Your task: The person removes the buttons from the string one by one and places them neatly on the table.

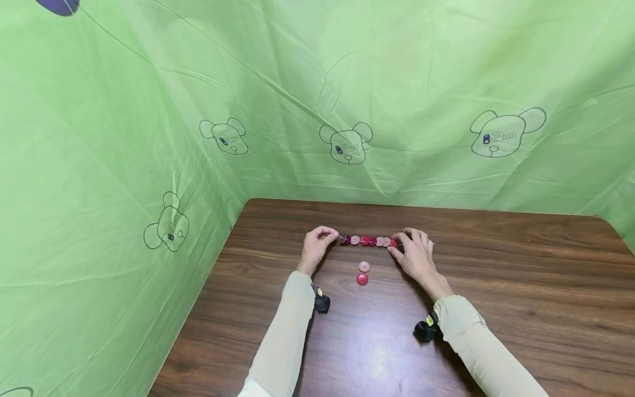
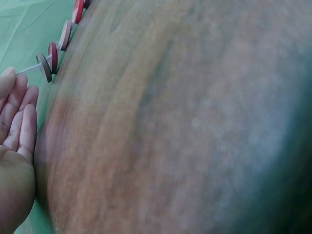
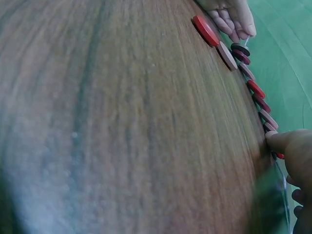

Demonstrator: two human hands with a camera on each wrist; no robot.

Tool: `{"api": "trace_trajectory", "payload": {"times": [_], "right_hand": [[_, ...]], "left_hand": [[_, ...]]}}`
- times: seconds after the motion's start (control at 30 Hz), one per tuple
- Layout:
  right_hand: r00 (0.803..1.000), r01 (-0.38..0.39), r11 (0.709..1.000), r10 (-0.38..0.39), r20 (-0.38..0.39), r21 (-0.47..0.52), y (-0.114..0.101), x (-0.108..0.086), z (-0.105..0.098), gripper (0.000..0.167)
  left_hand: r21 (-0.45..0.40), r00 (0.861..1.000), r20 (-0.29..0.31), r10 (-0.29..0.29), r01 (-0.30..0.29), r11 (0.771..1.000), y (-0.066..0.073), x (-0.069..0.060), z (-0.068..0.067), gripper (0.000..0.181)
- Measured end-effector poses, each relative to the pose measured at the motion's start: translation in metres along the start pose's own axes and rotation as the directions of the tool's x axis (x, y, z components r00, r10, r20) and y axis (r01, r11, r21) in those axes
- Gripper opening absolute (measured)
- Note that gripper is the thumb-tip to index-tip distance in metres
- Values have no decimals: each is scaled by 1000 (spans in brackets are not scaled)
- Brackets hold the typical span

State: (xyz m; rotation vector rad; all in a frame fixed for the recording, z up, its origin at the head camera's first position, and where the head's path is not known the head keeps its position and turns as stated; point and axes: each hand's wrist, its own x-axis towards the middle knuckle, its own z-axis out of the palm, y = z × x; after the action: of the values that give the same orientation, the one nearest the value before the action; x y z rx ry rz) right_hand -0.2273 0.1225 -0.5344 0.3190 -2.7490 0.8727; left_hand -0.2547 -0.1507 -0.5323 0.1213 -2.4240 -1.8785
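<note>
Several round buttons (image 1: 372,241) in dark red, pink and bright red are threaded in an overlapping row on a thin pale cord (image 2: 30,68). At the row's left end my left hand (image 1: 316,245) pinches the cord between thumb and fingertips, just beyond a dark button (image 2: 44,67). My right hand (image 1: 418,255) holds the red button (image 1: 393,242) at the right end, thumb in front and fingers behind. Closer to me lie a loose pink button (image 1: 364,267) and a loose red button (image 1: 362,279), flat on the table and apart from the row.
The brown wooden table (image 1: 521,286) extends widely to the right. A green curtain (image 1: 421,66) with printed bear heads hangs behind and to the left of it. Black wrist cameras sit on the left wrist (image 1: 321,302) and right wrist (image 1: 425,330).
</note>
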Motion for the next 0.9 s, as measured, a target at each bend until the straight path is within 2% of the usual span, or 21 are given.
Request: {"api": "trace_trajectory", "payload": {"times": [0.9], "right_hand": [[999, 26, 1000, -26, -37, -10, 12, -6, -8, 29]], "left_hand": [[6, 1000, 11, 0, 0, 1000, 1, 1, -1, 7]]}}
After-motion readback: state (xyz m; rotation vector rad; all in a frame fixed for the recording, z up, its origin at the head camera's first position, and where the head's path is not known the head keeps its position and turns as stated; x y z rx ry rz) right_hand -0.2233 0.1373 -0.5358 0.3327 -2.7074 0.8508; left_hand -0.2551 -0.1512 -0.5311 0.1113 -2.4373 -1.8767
